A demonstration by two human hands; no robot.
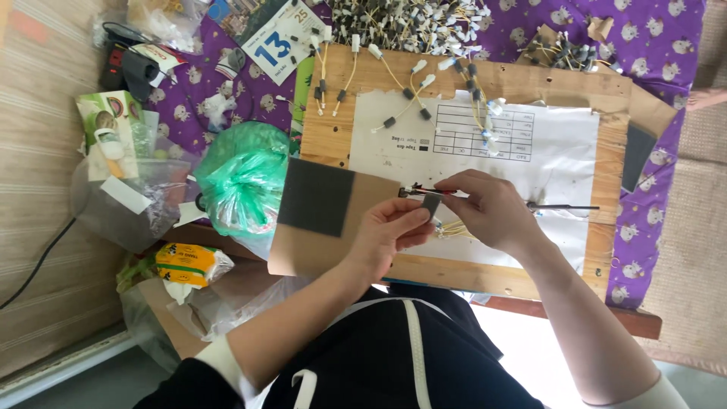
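Note:
Both hands meet over a wooden board (337, 136) laid across my lap. My left hand (390, 231) pinches a small grey ferrite piece (432, 203) between thumb and fingers. My right hand (492, 208) grips a bundle of thin yellow wires (453, 229) with a red and black end (424, 190) sticking out to the left. A white printed sheet (560, 144) lies on the board under the hands. Finished yellow wires with black and white ends (409, 91) lie at the board's far edge.
A brown card with a dark grey square (316, 198) lies left of my hands. A green plastic bag (242, 178) sits beside the board. A heap of small black and white parts (409, 19) lies on purple cloth. A thin dark tool (564, 207) rests right of my hand.

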